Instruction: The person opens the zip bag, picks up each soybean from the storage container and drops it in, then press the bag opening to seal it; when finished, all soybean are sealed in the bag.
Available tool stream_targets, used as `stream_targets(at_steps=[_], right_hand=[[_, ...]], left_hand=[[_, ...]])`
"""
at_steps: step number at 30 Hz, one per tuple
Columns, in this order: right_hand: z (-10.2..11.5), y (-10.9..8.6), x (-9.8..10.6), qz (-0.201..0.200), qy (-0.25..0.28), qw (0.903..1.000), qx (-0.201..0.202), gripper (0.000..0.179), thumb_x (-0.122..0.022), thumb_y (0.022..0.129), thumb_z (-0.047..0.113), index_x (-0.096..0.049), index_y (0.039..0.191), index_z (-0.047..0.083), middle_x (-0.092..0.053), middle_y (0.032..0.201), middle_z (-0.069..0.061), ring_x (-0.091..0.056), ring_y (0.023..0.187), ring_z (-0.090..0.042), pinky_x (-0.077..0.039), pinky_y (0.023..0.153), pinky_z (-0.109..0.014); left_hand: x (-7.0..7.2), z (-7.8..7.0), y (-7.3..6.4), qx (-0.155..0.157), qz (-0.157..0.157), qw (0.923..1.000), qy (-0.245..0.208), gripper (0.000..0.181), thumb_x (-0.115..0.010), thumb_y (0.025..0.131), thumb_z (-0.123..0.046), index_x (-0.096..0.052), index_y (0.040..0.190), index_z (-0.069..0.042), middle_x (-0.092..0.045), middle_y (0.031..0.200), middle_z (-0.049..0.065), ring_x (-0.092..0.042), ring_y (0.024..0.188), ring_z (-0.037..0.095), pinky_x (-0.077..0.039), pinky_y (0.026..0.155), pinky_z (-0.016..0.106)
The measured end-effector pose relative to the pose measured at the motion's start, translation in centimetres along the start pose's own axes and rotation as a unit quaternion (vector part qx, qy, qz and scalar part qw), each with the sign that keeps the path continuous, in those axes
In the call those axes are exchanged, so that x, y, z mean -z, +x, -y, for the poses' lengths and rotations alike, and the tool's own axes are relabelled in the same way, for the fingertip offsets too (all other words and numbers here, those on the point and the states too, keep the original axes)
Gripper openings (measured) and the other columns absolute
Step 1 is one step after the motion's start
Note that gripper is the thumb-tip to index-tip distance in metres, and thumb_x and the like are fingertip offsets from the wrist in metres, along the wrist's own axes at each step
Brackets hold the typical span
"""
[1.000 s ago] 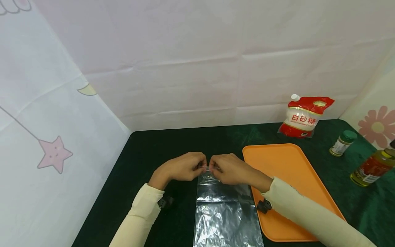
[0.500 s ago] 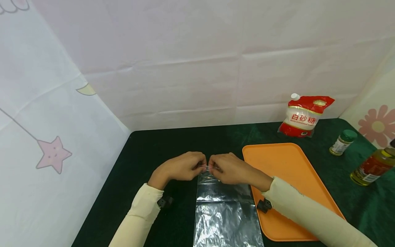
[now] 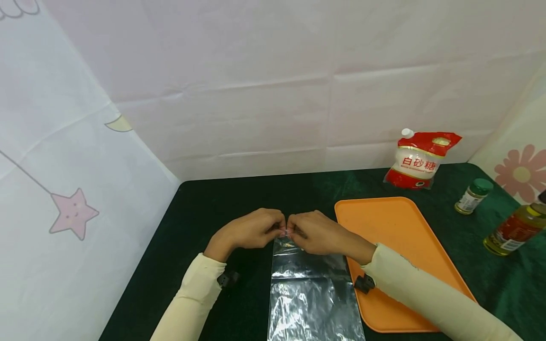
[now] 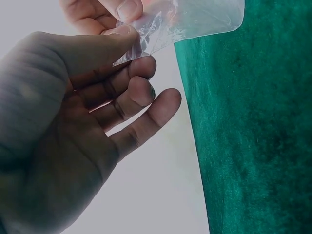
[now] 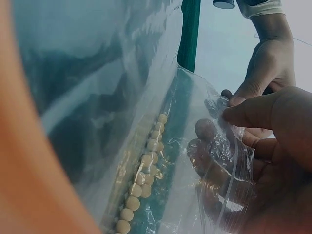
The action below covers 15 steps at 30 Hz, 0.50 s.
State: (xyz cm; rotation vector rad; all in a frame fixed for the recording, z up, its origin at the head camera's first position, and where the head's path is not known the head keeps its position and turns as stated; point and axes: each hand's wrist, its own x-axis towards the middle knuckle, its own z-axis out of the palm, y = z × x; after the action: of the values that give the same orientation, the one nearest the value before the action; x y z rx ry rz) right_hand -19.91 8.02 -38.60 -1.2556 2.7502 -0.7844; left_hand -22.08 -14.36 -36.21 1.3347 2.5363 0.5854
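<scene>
A clear plastic zip bag (image 3: 315, 305) lies flat on the dark green table in the head view. My left hand (image 3: 256, 229) pinches its top edge near the left corner between thumb and index finger. Right beside it, my right hand (image 3: 322, 234) pinches the same edge, and the two hands' fingertips almost meet. The right wrist view shows the ridged zip strip (image 5: 237, 170) at my right fingers. A row of small round beige balls (image 5: 132, 203) also appears there, inside or behind the clear plastic; I cannot tell which. In the left wrist view, the other left fingers are loosely spread below the bag's corner.
An orange tray (image 3: 396, 246) lies right of the bag, under my right forearm. Behind it stands a red and white sugar pouch (image 3: 420, 161). A green-capped jar (image 3: 473, 196) and an oil bottle (image 3: 516, 232) stand at the far right.
My two hands have drawn very slightly closer together at the bag's top edge, narrowing the gap between their fingertips. The bag, tray and other items have stayed put.
</scene>
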Motion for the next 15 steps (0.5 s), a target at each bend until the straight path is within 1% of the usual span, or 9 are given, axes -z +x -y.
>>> stream_targets(at_steps=[7, 15], right_hand=[[0.32, -0.07, 0.18, -0.012, 0.011, 0.9999, 0.005, 0.007, -0.065, 0.098, 0.015, -0.064, 0.092, 0.018, -0.059, 0.078, 0.013, -0.05, 0.055, 0.0, -0.045, 0.05, -0.021], [0.38, 0.02, 0.22, -0.021, 0.011, 0.9996, 0.014, 0.009, -0.064, 0.098, 0.014, -0.062, 0.09, 0.019, -0.057, 0.076, 0.013, -0.051, 0.057, -0.001, -0.046, 0.052, -0.021]], left_hand=[[0.03, 0.01, 0.07, -0.012, -0.006, 0.9999, 0.01, 0.005, -0.062, 0.101, -0.015, -0.066, 0.099, -0.014, -0.057, 0.09, -0.009, -0.053, 0.073, 0.005, -0.049, 0.064, 0.023], [-0.08, -0.07, 0.03, -0.013, -0.012, 0.9997, 0.016, 0.006, -0.061, 0.102, -0.015, -0.065, 0.098, -0.013, -0.056, 0.09, -0.009, -0.053, 0.073, 0.006, -0.049, 0.063, 0.023]])
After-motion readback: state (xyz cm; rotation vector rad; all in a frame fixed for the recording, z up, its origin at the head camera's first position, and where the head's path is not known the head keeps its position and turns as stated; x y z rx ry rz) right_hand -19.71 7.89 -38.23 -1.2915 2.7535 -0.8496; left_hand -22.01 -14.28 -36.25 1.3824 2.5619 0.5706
